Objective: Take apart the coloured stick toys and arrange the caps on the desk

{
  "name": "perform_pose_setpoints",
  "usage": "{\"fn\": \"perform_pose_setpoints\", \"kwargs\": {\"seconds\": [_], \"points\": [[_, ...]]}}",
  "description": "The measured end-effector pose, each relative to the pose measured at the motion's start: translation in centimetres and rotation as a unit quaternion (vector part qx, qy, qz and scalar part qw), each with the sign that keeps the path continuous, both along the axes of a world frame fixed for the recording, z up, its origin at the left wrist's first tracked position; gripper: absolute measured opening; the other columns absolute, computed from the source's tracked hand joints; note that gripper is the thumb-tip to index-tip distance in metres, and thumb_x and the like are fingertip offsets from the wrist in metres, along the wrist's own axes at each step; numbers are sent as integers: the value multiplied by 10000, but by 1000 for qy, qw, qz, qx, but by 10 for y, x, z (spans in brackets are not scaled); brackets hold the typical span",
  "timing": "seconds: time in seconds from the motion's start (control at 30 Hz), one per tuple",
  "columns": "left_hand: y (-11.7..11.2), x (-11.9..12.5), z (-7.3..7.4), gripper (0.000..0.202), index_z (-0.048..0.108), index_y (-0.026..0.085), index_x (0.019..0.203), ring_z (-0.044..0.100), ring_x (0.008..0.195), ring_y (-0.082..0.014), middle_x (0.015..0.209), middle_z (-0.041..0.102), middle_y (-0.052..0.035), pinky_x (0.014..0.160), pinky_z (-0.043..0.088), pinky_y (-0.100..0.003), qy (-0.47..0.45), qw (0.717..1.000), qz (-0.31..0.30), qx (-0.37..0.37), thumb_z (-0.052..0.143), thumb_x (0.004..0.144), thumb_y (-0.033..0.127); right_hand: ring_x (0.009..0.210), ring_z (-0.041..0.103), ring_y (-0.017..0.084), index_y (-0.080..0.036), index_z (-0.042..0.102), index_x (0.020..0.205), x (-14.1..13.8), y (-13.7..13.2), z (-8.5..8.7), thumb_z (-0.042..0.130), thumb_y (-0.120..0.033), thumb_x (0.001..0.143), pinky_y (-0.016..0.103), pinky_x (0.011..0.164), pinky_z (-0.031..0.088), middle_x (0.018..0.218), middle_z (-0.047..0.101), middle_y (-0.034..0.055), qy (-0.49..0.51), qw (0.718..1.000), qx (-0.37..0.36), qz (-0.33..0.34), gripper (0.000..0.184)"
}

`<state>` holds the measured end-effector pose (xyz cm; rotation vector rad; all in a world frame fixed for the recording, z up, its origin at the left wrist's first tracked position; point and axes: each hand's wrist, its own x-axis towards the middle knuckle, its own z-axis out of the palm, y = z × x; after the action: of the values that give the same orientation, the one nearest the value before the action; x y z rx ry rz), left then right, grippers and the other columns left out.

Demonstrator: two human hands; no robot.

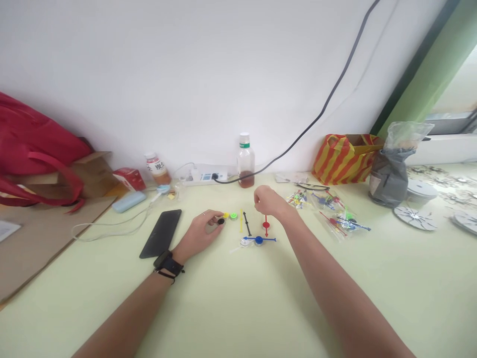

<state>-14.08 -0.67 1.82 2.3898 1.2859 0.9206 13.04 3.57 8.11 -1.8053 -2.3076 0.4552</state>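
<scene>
My left hand (197, 233), with a dark watch at the wrist, has its thumb and fingertips closed on a small black round piece (221, 221). Beside those fingertips lie a yellow round piece (226, 215) and a green round piece (233, 216). A yellow arrow (241, 221) and a black arrow (247, 223) lie side by side to their right. My right hand (269, 201) is curled closed just beyond a red arrow with a round hub (266, 225); whatever its fingers hold is hidden. Nearer me is a blue arrow with a round hub (259, 240), beside a small clear-and-white piece (245, 242).
A black phone (161, 233) lies left of my left hand. Bags of coloured arrows (345, 221) are at right, near slotted white discs (415, 218). A bottle (246, 164) and power strip (206, 174) stand by the wall; a black cable (316, 117) hangs across.
</scene>
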Motion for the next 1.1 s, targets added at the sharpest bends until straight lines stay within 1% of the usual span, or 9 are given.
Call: {"fn": "perform_pose_setpoints", "kwargs": {"seconds": [0.17,0.3,0.43,0.5,0.63,0.77,0.83,0.97,1.1], "points": [[-1,-1,0,280,654,239,1189,684,889,-197,1012,705,-47,847,566,-354,-24,1000,-3,-11,644,937,361,810,702,219,-142,718,977,-13,-4,-7,668,-5,741,250,575,429,1049,716,153,-19,998,-51,24,277],[-1,0,0,289,661,243,1180,699,882,-202,1009,718,-48,835,587,-358,-32,999,0,-17,656,931,389,790,712,211,-152,735,954,-19,-10,-9,669,3,734,249,593,450,1071,729,150,-19,996,-70,53,277],[-1,2,1,287,675,241,1158,703,875,-203,1005,724,-51,827,597,-356,-33,999,0,-13,661,928,413,860,707,202,-171,737,984,-18,-9,-9,652,-15,746,236,613,456,1156,720,131,-9,995,-68,77,297],[-1,2,1,286,680,239,1153,704,875,-203,1004,726,-52,827,598,-355,-32,999,-1,-13,662,929,415,876,699,191,-173,734,986,-17,-8,-10,633,-6,754,222,600,446,1160,722,116,-3,994,-67,90,304],[0,1,0,267,688,235,1134,705,872,-201,1001,728,-51,829,596,-356,-32,999,2,-14,657,935,411,770,684,162,-163,739,894,-17,-6,-12,625,2,762,205,548,420,1048,750,91,4,989,-84,119,241],[1,1,0,260,698,231,1110,707,883,-208,999,731,-57,833,595,-359,-25,1000,-1,-18,640,946,424,711,673,154,-159,745,826,-17,-6,-10,681,-24,742,206,544,421,987,758,86,4,986,-97,138,172],[0,1,0,260,699,230,1106,708,883,-209,999,732,-58,832,595,-357,-24,1000,-2,-18,639,947,426,727,673,158,-167,747,852,-18,-7,-10,717,-64,737,207,548,422,990,758,81,6,985,-93,144,158],[0,0,0,247,703,238,1100,713,877,-203,995,734,-49,826,594,-345,-30,999,-3,-17,648,942,420,772,667,150,-191,740,978,-21,-8,-12,733,-123,764,199,570,423,1021,749,62,18,985,-78,150,226],[1,1,-1,247,704,238,1101,711,871,-200,989,732,-48,822,595,-344,-35,999,-4,-16,650,943,421,745,646,138,-175,739,932,-23,-5,-19,674,-81,794,202,576,417,1015,739,67,24,988,-67,135,179]]}}
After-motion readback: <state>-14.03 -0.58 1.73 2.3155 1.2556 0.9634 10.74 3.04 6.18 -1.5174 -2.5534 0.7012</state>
